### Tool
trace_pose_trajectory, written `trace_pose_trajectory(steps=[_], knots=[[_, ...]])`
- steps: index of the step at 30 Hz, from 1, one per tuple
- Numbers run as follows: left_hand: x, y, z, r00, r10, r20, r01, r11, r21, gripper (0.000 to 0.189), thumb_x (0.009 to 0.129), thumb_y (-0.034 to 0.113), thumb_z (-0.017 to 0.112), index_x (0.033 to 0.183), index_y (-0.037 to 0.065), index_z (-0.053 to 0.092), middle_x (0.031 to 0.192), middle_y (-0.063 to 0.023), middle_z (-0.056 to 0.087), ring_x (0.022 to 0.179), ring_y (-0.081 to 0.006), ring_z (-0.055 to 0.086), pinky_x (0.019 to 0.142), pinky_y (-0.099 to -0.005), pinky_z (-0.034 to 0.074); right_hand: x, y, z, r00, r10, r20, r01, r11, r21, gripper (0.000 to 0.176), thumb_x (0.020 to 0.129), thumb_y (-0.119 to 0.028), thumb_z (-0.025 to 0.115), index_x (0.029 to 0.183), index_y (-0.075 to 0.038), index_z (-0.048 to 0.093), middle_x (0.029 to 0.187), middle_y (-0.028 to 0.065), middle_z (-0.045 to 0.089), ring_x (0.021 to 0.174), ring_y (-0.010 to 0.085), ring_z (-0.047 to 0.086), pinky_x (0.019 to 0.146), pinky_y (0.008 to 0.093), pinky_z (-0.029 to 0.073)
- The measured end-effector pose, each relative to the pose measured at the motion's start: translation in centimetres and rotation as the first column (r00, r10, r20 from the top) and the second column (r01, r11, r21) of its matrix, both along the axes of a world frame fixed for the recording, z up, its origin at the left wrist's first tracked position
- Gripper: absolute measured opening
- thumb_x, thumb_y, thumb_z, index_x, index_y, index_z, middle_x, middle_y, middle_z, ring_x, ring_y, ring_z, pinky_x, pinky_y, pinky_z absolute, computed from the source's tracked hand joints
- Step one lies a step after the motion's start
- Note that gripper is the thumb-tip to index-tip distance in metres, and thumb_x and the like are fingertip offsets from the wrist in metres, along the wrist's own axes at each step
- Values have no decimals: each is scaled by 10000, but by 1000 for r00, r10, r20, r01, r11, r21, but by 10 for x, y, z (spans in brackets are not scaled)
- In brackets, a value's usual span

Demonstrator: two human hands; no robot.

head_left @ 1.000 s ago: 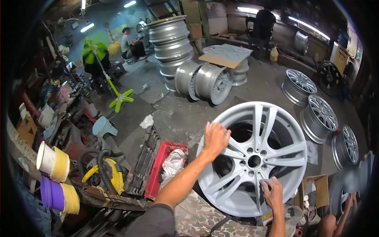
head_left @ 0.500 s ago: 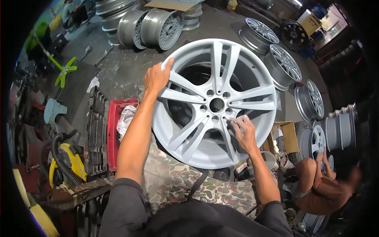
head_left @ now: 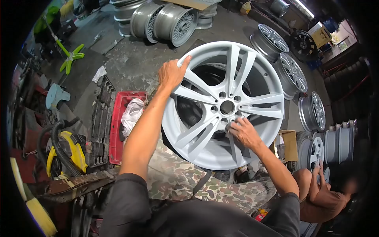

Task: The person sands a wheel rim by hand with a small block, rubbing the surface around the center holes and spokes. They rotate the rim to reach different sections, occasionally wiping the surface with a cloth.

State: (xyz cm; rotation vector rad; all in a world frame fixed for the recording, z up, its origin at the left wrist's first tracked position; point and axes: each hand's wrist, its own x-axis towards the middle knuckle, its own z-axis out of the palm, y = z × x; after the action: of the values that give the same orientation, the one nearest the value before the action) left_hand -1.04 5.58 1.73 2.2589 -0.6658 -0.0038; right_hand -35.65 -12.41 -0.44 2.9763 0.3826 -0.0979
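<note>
A pale grey alloy wheel rim with paired spokes leans in front of me, its face toward me, above my camouflage-covered lap. At its upper left edge, my left hand is closed round the rim, thumb on the front lip. My right hand is at the lower right of the hub, its curled fingertips against the base of a spoke close to the bolt holes. Whatever those fingers may hold is hidden.
Other rims stand on the floor behind, with more along the right. To the left are a red crate with a white cloth and a yellow machine with a black hose. Another person sits at the lower right.
The view has shifted, so everything appears displaced, mostly rightward. My left hand keeps its grip on the rim's edge. My right hand's fingers have curled in closer to the spoke beside the hub.
</note>
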Motion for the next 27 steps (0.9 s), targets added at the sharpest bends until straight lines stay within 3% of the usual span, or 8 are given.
trace_pose_trajectory(steps=[3, 11, 13, 15, 20, 23, 25, 27], knots=[[-1, 3, 2, 1000, 10, 5, -9, 1000, -26, 770, 966, 702, 490, 983, -18, 765, 957, -329, 715, 963, -518, 685, 868, -573, 523, 19, 1, 5, 996, -31, 89, 38, 996, -83, 228, 887, -176, 629, 1087, -145, 735, 1214, 28, 589, 1180, 240, 500, 1022, 393, 412], [-1, 1, 2, 1000, 24, 16, -24, 999, -28, 757, 968, 682, 516, 1009, -33, 761, 942, -334, 715, 956, -519, 686, 869, -568, 529, 17, -7, 17, 992, 87, -92, -83, 995, 48, 207, 902, -152, 607, 1078, -130, 713, 1210, 35, 593, 1203, 245, 499, 1039, 409, 405], [-2, 1, 1, 999, 32, 15, -32, 999, -6, 745, 968, 676, 530, 1019, -30, 760, 950, -331, 717, 955, -519, 687, 866, -571, 531, 24, -1, 15, 989, -145, -15, 146, 983, 114, 235, 873, -146, 648, 1097, -122, 716, 1207, 56, 604, 1190, 284, 515, 1026, 436, 417], [-5, 3, 3, 999, 34, 9, -33, 999, -35, 729, 973, 664, 532, 992, -30, 756, 941, -334, 712, 946, -525, 684, 848, -579, 530, 14, -3, -13, 971, -163, 176, 140, 981, 136, 335, 810, -176, 732, 1140, -120, 723, 1167, 74, 612, 1162, 337, 527, 992, 478, 443], [-3, 2, 1, 1000, 11, -19, -12, 998, -56, 722, 968, 671, 531, 983, -11, 765, 925, -316, 721, 937, -512, 689, 860, -571, 523, 10, 1, -10, 982, -170, 85, 156, 976, 155, 373, 754, -107, 760, 1126, -114, 729, 1161, 92, 605, 1185, 345, 527, 983, 494, 442], [-6, 4, 3, 1000, 14, -18, -16, 997, -81, 715, 972, 666, 531, 981, -11, 764, 920, -319, 717, 930, -514, 689, 848, -577, 524, 15, -1, -7, 941, -274, 199, 229, 948, 219, 288, 805, -102, 734, 1093, -104, 738, 1117, 101, 615, 1122, 343, 553, 922, 477, 453], [-5, 4, 0, 1000, 7, -14, -8, 996, -88, 716, 973, 665, 530, 978, -11, 764, 919, -321, 715, 922, -518, 688, 839, -581, 525, 13, 7, -4, 865, -434, 250, 315, 859, 403, 169, 884, -126, 714, 1038, -66, 748, 950, 130, 633, 931, 337, 587, 831, 459, 458], [-1, 2, -6, 1000, 2, 3, -2, 996, -91, 718, 975, 663, 526, 979, -15, 763, 922, -321, 716, 926, -517, 689, 839, -578, 526, -1, 18, -14, 741, -594, 313, 376, 753, 540, 136, 879, -113, 722, 998, -51, 743, 886, 128, 623, 898, 334, 581, 811, 462, 454]])
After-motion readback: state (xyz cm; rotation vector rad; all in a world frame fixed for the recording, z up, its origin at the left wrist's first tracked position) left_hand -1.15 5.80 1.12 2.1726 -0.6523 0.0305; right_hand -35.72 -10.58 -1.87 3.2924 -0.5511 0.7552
